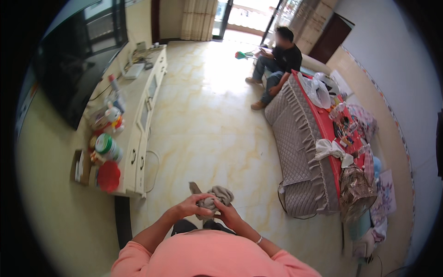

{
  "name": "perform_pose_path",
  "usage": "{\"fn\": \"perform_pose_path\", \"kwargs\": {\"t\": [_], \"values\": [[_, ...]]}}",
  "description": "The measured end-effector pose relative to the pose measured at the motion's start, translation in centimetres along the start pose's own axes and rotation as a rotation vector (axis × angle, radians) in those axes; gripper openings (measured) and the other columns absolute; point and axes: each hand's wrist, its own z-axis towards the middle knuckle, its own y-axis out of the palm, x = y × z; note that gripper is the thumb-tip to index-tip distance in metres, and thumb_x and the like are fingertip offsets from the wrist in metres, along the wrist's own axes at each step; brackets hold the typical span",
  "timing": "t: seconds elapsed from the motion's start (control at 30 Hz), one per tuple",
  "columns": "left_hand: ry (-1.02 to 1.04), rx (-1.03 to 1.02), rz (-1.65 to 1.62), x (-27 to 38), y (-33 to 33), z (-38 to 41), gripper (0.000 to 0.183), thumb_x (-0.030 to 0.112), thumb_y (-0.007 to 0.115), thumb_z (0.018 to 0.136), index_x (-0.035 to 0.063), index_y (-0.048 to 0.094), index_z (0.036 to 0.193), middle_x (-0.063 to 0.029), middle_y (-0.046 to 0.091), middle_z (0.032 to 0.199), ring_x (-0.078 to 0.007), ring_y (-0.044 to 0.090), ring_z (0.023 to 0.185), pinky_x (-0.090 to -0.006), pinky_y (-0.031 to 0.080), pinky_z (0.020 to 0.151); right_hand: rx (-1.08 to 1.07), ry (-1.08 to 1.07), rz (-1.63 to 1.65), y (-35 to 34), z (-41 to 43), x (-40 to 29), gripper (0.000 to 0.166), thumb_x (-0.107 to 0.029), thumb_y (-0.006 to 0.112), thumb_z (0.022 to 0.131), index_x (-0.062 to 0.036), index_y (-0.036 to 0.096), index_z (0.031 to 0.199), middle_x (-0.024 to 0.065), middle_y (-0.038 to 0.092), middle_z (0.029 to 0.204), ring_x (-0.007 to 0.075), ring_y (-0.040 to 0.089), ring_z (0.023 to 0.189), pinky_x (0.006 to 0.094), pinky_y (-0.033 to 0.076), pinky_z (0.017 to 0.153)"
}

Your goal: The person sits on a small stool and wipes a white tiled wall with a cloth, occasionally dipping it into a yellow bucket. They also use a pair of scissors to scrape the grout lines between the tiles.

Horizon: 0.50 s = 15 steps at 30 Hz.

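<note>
A bunched grey-brown cloth (221, 194) is held in front of my waist, over the tiled floor. My left hand (194, 206) grips it from the left, with fingers and thumb curled around its side. From the right, my right hand (228, 214) closes on the same cloth, the thumb lying on top. One flat end of the cloth sticks up past my left fingers. The folds between my palms are hidden.
On the left runs a white TV cabinet (138, 121) bearing a plush toy (114, 116), a green-lidded can (108, 147) and a red scalloped dish (109, 176). A cable (156, 169) lies beside it. At right stands a quilt-covered table (294, 145) with clutter; beyond, a person (283, 59) sits.
</note>
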Motion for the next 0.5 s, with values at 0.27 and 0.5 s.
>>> {"fn": "perform_pose_path", "kwargs": {"t": [0.27, 0.5], "values": [[0.104, 0.307, -0.222, 8.0, -17.9, 8.9, 0.041, 0.023, 0.067, 0.091, 0.0049, 0.061, 0.127, -0.0023, 0.066, 0.1, -0.0095, 0.059, 0.086, -0.0253, 0.048, 0.076, 0.161, 0.091, 0.138, 0.5, 22.5, -12.7, 0.054, -0.052, 0.065, 0.094, -0.0167, 0.056, 0.134, 0.0039, 0.06, 0.134, 0.0228, 0.053, 0.126, 0.0515, 0.046, 0.101], [0.081, 0.394, -0.209, 17.7, -37.5, 20.9, 0.035, 0.025, 0.063, 0.094, 0.0046, 0.062, 0.122, -0.0013, 0.062, 0.085, -0.0037, 0.051, 0.061, -0.0209, 0.041, 0.058, 0.314, -0.017, 0.206, 1.9, 39.4, -26.6, 0.063, -0.071, 0.046, 0.095, -0.025, 0.051, 0.138, 0.001, 0.052, 0.145, 0.0233, 0.045, 0.136, 0.0579, 0.035, 0.108]]}}
